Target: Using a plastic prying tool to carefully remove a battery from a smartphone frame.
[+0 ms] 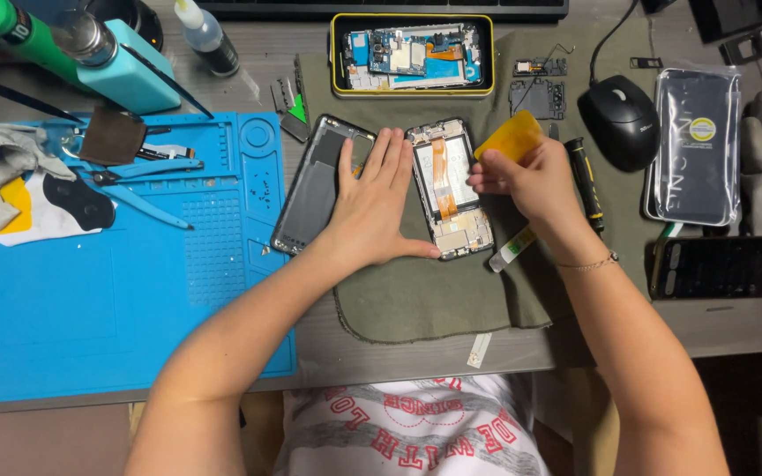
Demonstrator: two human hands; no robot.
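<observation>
Opened black smartphone, orange flex cable exposed, lay on the olive cloth mat atop the bench. Left hand pressed flat beside it, fingers spread, holding nothing; right hand pinched a yellow plastic pry card. A slip might have nicked that cable

Left hand steadies opened phone; right hand holds yellow pick.

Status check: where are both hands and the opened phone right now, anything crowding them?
Left hand flat on cloth, bracing opened phone. Right hand pinching yellow pry card at phone's right edge. Back cover under left hand; screwdriver beside right.
</observation>
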